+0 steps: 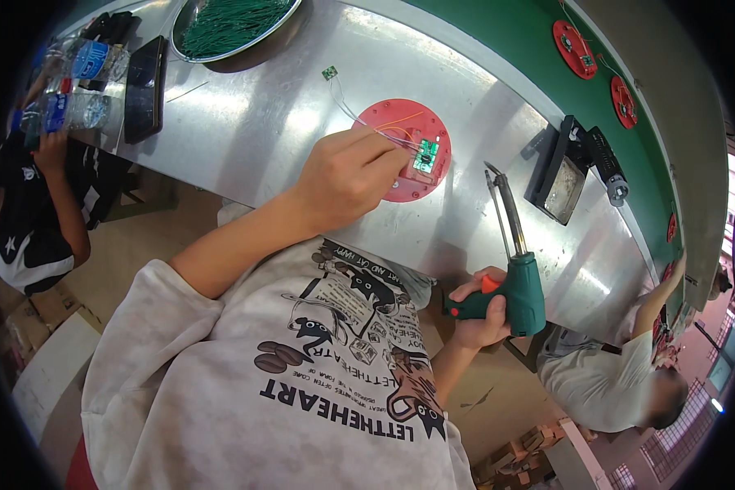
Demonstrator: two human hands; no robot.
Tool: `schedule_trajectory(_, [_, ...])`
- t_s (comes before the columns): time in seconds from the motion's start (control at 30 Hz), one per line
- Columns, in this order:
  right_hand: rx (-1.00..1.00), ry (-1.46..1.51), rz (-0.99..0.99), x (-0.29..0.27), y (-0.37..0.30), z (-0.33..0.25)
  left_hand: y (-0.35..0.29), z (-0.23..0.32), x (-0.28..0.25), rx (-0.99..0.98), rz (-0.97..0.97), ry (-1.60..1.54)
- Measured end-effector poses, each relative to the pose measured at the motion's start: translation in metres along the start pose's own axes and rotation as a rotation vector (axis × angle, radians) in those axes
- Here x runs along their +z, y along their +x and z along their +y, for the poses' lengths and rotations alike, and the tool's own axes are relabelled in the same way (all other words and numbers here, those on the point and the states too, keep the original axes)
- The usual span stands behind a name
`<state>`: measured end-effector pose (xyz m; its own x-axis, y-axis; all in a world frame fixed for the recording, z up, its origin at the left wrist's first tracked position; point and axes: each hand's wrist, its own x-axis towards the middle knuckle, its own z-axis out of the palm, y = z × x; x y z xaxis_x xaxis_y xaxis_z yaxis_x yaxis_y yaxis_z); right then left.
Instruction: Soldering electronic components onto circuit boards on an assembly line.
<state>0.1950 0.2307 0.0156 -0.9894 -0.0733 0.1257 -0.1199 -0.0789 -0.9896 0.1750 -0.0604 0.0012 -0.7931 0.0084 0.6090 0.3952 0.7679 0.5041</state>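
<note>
Shiny metal table (273, 135): left hand (345, 175) pinching wires (403, 141) over red disc (394, 112), right hand (480, 320) gripping green soldering gun (526, 296)

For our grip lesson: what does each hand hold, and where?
Right hand: green soldering gun, by its handle. Left hand: seemingly thin wires, near the circuit board.
</note>
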Motion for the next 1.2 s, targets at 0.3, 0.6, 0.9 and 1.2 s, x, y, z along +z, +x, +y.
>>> schedule_trajectory(0.3, [-0.110, 0.103, 0.174, -0.036, 0.007, 0.002, 0.029, 0.020, -0.014, -0.063, 0.011, 0.134])
schedule_trajectory(0.6, [-0.347, 0.167, 0.560, -0.063, 0.043, 0.019, 0.173, -0.052, 0.040, -0.046, 0.007, 0.517])
schedule_trajectory(0.9, [-0.158, 0.299, 0.855, -0.068, 0.050, 0.015, 0.363, -0.041, 0.237, 0.015, -0.346, 0.298])
schedule_trajectory(1.2, [-0.160, 0.382, 0.881, -0.065, 0.047, 0.002, 0.375, -0.076, 0.286, 0.096, -0.456, 0.052])
